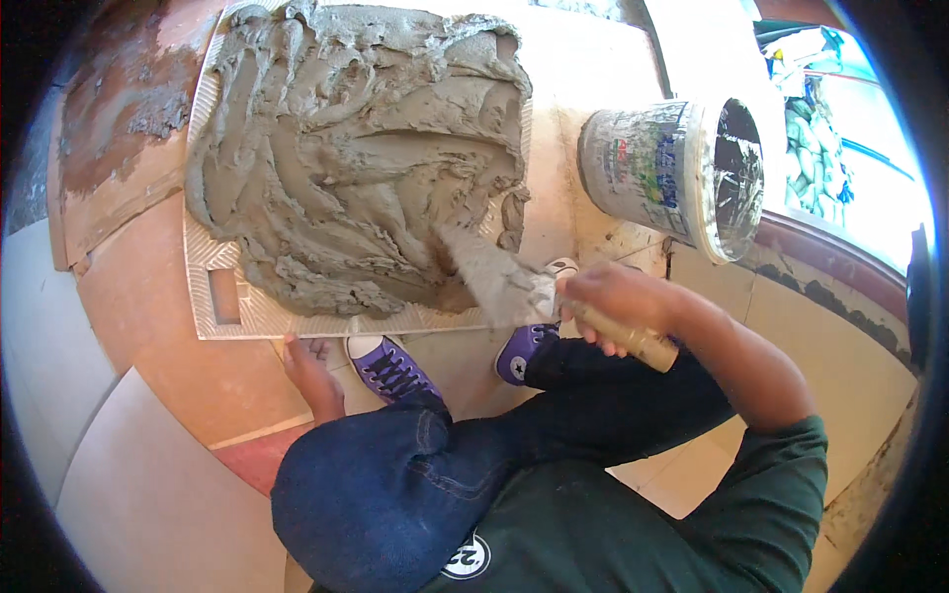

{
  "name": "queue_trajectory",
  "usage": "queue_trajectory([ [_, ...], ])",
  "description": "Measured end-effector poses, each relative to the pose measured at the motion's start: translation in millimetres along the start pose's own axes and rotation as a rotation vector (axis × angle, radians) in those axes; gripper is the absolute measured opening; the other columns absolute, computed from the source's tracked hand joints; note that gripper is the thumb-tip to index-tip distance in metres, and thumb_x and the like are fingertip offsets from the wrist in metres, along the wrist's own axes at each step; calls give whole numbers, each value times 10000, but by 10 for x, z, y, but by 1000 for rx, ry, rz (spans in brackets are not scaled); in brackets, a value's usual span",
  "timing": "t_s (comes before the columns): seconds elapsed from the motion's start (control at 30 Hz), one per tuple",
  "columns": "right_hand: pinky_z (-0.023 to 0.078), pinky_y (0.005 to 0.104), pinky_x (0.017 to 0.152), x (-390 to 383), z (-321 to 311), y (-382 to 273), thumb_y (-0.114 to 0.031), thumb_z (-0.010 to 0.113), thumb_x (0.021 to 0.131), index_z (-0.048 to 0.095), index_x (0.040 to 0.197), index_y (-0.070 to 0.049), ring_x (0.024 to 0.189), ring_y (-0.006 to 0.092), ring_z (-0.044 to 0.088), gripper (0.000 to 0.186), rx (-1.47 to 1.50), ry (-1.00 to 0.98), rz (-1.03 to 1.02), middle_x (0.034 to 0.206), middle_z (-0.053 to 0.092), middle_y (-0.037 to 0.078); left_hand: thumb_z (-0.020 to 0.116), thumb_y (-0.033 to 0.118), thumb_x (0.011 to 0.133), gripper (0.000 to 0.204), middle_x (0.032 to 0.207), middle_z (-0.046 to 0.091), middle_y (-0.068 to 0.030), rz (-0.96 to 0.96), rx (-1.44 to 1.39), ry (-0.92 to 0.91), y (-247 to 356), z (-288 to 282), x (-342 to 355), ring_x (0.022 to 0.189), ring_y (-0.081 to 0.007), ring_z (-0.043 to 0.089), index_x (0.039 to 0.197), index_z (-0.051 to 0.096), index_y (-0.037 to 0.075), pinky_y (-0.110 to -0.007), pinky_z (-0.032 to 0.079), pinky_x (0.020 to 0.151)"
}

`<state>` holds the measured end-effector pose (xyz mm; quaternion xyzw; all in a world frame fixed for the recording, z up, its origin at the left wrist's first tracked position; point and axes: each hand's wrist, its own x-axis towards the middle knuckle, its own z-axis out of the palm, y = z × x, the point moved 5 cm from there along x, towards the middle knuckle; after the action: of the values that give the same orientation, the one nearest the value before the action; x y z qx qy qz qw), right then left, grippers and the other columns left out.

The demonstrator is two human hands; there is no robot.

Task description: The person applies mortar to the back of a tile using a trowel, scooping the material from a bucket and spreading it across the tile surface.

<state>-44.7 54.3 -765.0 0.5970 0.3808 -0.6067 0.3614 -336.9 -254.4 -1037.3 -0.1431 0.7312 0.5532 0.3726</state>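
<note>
Thick grey mortar [346, 158] covers most of a large square tile [198, 316], whose pale ridged back shows along the edges. My right hand [618, 306] is closed round the wooden handle of a trowel [494, 282]. Its blade, blurred by motion and smeared grey, meets the mortar near the tile's lower right part. At the tile's near edge, left of my shoe, my left hand [314, 378] grips the rim with thumb and fingers, partly hidden beneath it.
A mortar-smeared white bucket [638, 168] lies tilted on its side at the right, mouth facing right. My purple shoes [393, 368] stand close to the tile's near edge. Brown boards [129, 128] with dried mortar lie at the far left; pale tiles [148, 474] lie nearer.
</note>
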Motion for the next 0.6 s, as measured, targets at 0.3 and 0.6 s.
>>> queue_trajectory([
  [0.3, 561, 528, 754, 93, -14, 180, -292, 513, 1013, 620, 921, 51, 836, 450, 684, 371, -894, 597, -328, 804, 668, 269, 472, 446, 1056, 545, 1101, 621, -153, -16, -4, 72, 35, 35, -49, 958, -243, 602, 1300, 511, -40, -362, 504, 830],
  [0.6, 514, 324, 415, -147, -733, 33, -387, 411, 1056, 582, 958, 12, 445, 172, 592, 445, -2, 335, -192, 616, 557, 68, 481, 432, 1053, 501, 1100, 625, -151, -27, -48, 6, 88, 57, -65, 933, -227, 606, 1242, 531, -30, -358, 501, 818],
])
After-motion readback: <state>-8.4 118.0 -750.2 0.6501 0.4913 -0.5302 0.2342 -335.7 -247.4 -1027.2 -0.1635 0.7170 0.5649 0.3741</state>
